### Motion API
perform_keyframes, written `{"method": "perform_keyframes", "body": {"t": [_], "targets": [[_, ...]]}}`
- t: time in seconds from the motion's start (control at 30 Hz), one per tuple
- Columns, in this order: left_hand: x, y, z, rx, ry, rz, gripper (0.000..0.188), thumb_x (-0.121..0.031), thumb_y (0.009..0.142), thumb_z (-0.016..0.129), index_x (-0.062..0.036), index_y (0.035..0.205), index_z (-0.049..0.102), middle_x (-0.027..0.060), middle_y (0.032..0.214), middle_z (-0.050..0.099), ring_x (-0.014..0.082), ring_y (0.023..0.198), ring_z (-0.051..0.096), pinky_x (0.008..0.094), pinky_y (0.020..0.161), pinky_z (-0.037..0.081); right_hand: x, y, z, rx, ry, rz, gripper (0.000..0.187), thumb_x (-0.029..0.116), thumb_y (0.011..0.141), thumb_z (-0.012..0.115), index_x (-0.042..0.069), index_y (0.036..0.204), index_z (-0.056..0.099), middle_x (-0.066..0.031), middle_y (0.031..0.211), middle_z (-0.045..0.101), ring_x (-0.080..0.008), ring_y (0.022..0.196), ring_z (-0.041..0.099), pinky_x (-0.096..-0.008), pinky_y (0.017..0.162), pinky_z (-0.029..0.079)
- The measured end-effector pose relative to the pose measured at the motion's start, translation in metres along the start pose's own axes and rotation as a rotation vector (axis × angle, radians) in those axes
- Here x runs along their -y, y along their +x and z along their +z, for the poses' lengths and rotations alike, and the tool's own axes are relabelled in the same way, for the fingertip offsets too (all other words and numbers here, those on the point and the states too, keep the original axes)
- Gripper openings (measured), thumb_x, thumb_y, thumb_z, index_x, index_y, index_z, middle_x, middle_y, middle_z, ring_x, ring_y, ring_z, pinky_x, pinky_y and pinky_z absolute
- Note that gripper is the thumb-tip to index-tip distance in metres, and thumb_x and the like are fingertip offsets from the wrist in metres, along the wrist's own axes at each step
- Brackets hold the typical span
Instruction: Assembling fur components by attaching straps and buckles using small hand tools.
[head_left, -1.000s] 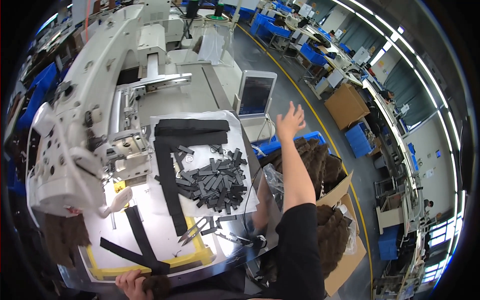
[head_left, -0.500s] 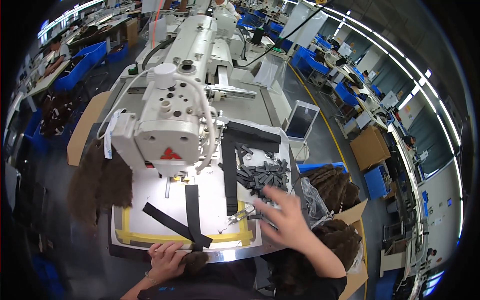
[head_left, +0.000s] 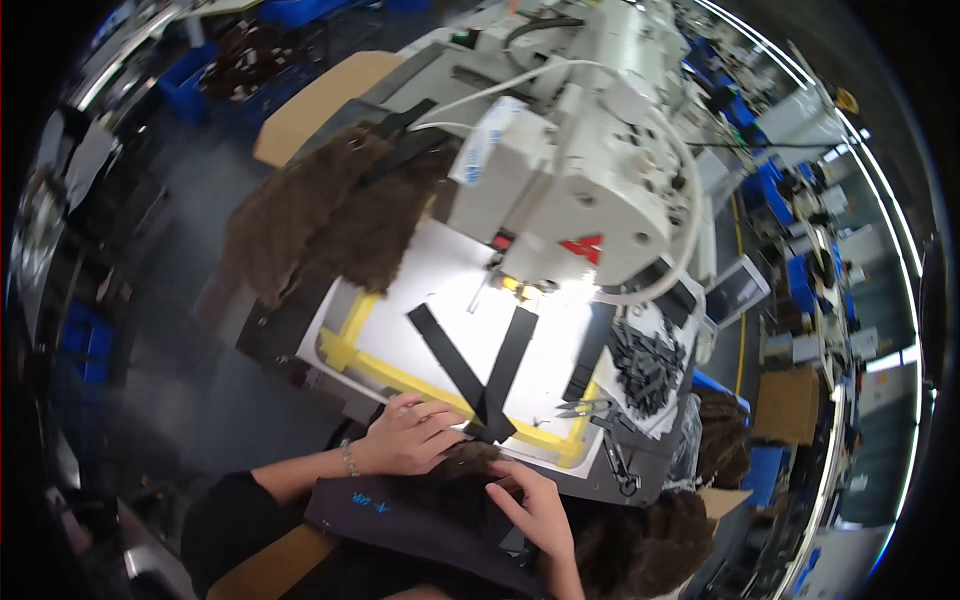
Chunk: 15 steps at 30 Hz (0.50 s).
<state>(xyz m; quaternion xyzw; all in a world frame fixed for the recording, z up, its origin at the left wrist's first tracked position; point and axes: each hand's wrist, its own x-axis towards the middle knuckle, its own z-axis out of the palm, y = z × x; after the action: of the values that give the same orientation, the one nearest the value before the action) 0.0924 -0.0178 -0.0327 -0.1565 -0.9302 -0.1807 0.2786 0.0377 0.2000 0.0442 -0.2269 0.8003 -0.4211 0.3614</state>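
Note:
At the near edge of the sewing plate, my left hand [head_left: 410, 435] is bent over a small brown fur piece [head_left: 470, 459], its fingers close together and its thumb hidden. My right hand [head_left: 535, 505] is at the other end of that fur, fingertips touching it, with a gap between thumb and forefinger. Two black straps [head_left: 450, 352] cross in a V, their lower ends beside the fur. Dark fabric with blue marks [head_left: 385, 510] lies below my hands, over my lap. The white industrial sewing machine [head_left: 600, 200] stands over the plate.
Yellow tape [head_left: 350, 358] frames the white plate. On the right are thread snips [head_left: 585, 407], a heap of short black strips [head_left: 645, 370] and another black strap [head_left: 590, 350]. Larger brown fur pieces [head_left: 330, 220] hang at the left; more fur [head_left: 650, 550] lies near right. A tablet [head_left: 738, 292] stands beyond.
My right hand has come from beside the black strip heap down to the fur piece near my left hand. The head view has swung left and tilted. My left hand stays at the fur.

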Motion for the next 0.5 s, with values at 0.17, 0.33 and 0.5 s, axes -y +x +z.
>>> {"method": "perform_keyframes", "body": {"t": [0.17,0.33,0.5], "targets": [[0.0,-0.009,-0.002,-0.016,-0.008,-0.03,0.021,-0.028,0.074,0.064,-0.0188,0.093,0.06,-0.0044,0.108,0.055,0.0127,0.109,0.046,0.0359,0.093,0.029,-0.02,0.017,0.043,-0.429,0.487,-0.057,0.033,0.0,0.081,0.061,-0.002,0.113,0.051,-0.0066,0.091,0.06,-0.0108,0.079,0.057,-0.0228,0.071,0.046],[0.0,-0.008,-0.003,-0.027,-0.082,-0.036,0.021,-0.026,0.074,0.063,-0.0192,0.093,0.06,-0.0063,0.108,0.056,0.0115,0.108,0.047,0.0357,0.093,0.029,-0.009,0.028,0.05,-0.583,0.441,-0.062,0.047,-0.005,0.079,0.06,0.001,0.123,0.045,-0.0053,0.098,0.055,-0.0076,0.075,0.048,-0.0197,0.07,0.041],[0.001,-0.011,0.0,-0.037,-0.097,-0.016,0.021,-0.027,0.072,0.065,-0.0194,0.091,0.06,-0.0066,0.104,0.057,0.0114,0.102,0.051,0.0355,0.091,0.03,-0.003,0.039,0.047,-0.414,0.295,-0.117,0.041,-0.004,0.078,0.061,0.003,0.118,0.055,-0.0021,0.09,0.054,-0.0057,0.077,0.045,-0.0182,0.07,0.039]]}}
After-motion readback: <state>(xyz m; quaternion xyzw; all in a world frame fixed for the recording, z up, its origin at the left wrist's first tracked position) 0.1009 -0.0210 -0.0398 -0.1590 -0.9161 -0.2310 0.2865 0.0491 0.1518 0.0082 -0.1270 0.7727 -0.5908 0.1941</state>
